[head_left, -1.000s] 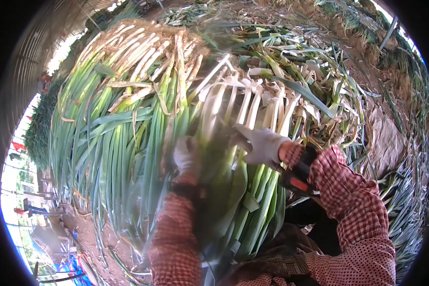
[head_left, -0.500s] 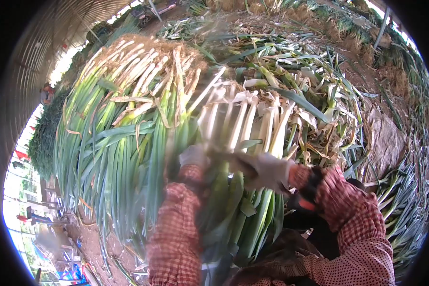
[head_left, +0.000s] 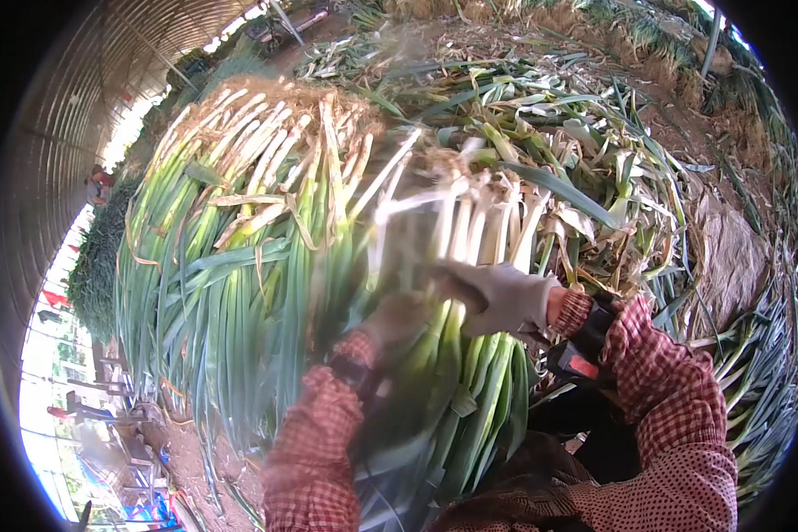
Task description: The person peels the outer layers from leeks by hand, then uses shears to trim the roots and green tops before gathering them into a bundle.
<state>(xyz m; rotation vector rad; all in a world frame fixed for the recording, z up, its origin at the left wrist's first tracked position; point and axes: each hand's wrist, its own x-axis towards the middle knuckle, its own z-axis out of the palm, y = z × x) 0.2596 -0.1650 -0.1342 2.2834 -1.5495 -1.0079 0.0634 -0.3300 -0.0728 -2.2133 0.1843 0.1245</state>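
Observation:
My left hand (head_left: 399,319), in a pale glove and smeared by motion, is closed round a blurred green onion (head_left: 414,202) whose white shank angles up from it. My right hand (head_left: 510,300), gloved in grey-white, reaches across from the right with its fingers bent together; what its darkened fingertips hold is blurred. Below and beside the right hand lies a bunch of green onions (head_left: 492,368), white ends away from me and green leaves toward my lap. To the left spreads a thick layer of unpeeled green onions (head_left: 239,293) with brown, rooty ends.
A heap of stripped leaves and dry skins (head_left: 585,151) lies beyond the bunch. At right are a crumpled brownish sheet (head_left: 727,257) and more green onions (head_left: 754,390). A ribbed wall (head_left: 58,160) curves along the left, with another person (head_left: 98,184) far off beside it.
My left hand has moved right and slightly down, nearer my right hand. The blurred white shank now leans across the bunch. My right hand has shifted only slightly to the right.

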